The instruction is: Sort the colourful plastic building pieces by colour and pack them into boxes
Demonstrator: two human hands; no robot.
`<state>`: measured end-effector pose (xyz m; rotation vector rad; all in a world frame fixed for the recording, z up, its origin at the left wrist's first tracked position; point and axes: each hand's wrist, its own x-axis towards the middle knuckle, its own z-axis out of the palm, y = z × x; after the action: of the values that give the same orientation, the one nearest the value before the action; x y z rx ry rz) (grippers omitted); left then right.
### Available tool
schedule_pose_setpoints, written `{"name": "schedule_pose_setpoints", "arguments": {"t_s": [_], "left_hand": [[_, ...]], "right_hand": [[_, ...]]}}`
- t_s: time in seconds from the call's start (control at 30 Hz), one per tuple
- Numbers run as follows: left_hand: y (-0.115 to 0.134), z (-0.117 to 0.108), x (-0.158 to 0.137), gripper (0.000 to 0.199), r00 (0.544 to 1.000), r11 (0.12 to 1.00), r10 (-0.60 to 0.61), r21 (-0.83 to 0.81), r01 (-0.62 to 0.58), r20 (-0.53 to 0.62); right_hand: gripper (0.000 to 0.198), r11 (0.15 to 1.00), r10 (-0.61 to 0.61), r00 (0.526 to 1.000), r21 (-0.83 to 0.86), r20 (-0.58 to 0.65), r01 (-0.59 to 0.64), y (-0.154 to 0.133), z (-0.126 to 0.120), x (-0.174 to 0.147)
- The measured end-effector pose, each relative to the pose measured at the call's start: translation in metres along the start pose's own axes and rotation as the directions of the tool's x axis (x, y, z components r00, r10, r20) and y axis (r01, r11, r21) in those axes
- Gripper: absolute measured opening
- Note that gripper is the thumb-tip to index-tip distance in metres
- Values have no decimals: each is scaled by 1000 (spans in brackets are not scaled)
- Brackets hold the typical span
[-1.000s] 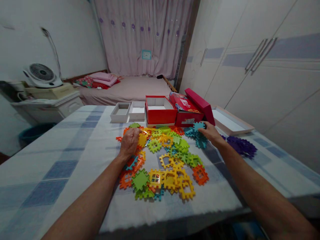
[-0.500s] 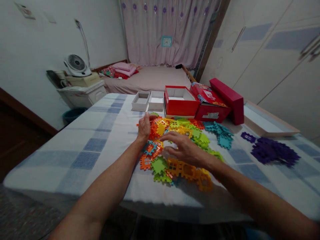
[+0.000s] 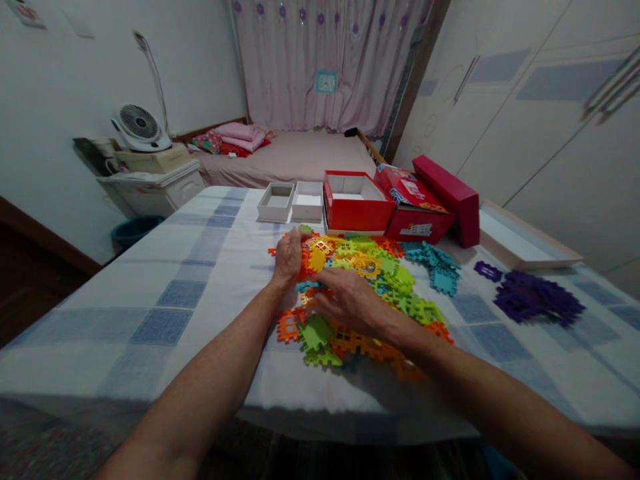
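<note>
A heap of notched plastic interlocking pieces in orange, yellow, green and blue is spread on the table before me. My left hand rests against the heap's left edge, its fingers stretched over orange pieces and partly hidden. Reaching into the left middle of the heap, my right hand has its fingers closed at a blue interlocking piece. Green pieces and an orange window-shaped piece lie just nearer to me.
Purple pieces and teal pieces form separate piles on the right. Behind stand two small white boxes, an open red box, a printed red box and a shallow tray. A checked cloth covers the table.
My right hand has moved slightly left and down, its fingers closing at the blue piece. My left hand stays at the heap's edge. The whole view has shifted a little.
</note>
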<state>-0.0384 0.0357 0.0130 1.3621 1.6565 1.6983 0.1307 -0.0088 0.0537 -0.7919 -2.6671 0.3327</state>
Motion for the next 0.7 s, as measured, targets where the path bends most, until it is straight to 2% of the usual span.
{"name": "schedule_pose_setpoints", "arguments": {"t_s": [0.07, 0.13, 0.2, 0.3, 0.43, 0.5, 0.6, 0.63, 0.7], "left_hand": [[2, 0, -2, 55, 993, 985, 113, 129, -117, 35], [7, 0, -5, 46, 956, 916, 274, 276, -291, 102], [15, 2, -12, 36, 888, 809, 417, 367, -459, 192], [29, 11, -29, 24, 776, 685, 536, 367, -630, 331], [39, 24, -53, 23, 624, 603, 576, 242, -760, 528], [39, 28, -59, 22, 597, 595, 561, 222, -772, 573], [35, 31, -60, 22, 587, 593, 534, 225, -773, 608], [34, 33, -59, 22, 575, 587, 526, 222, -779, 627], [33, 36, -59, 22, 530, 562, 514, 201, -802, 675]], "right_hand": [[10, 991, 108, 993, 91, -46, -103, 11, -13, -10], [10, 963, 215, 974, 179, -66, -201, 25, -26, -20], [14, 926, 313, 946, 249, -83, -284, 42, -35, -30], [24, 864, 411, 904, 368, -119, -344, 68, -41, -44], [30, 813, 448, 885, 467, -124, -347, 89, -42, -57], [34, 823, 413, 905, 466, -101, -323, 91, -44, -60], [38, 839, 375, 919, 467, -122, -280, 91, -49, -61], [36, 845, 405, 900, 443, -164, -299, 93, -50, -61], [32, 848, 500, 819, 351, -282, -397, 99, -50, -61]]}}
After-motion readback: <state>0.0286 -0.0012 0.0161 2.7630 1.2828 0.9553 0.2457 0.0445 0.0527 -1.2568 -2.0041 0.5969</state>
